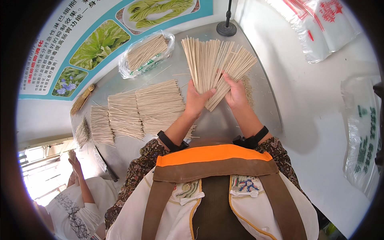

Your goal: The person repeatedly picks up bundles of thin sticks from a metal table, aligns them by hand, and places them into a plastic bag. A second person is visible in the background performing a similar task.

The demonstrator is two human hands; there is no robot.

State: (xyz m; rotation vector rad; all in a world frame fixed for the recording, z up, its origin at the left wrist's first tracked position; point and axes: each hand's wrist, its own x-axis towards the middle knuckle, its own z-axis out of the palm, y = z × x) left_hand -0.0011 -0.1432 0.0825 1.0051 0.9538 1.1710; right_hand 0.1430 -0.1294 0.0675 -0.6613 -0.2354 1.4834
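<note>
Both my hands grip a fanned bundle of dried noodles (pixel 207 63), raised over the metal table (pixel 216 126). My left hand (pixel 196 100) clasps the left part near its lower end, thumb across the front. On the right part, my right hand (pixel 235 90) pinches the strands with the thumb in front; most of its fingers are hidden behind. The strands spread apart at the top and converge at the bottom. To the left of my hands, several piles of dried noodles (pixel 159 105) lie side by side on the table.
A plastic bag of noodles (pixel 147 54) lies at the back, near a round black stand base (pixel 226 28). Short broken bits (pixel 248 90) sit behind my right wrist. A small straw brush (pixel 82 99) and a knife (pixel 105 163) are at left. Another person's hand (pixel 75 165) holds strands.
</note>
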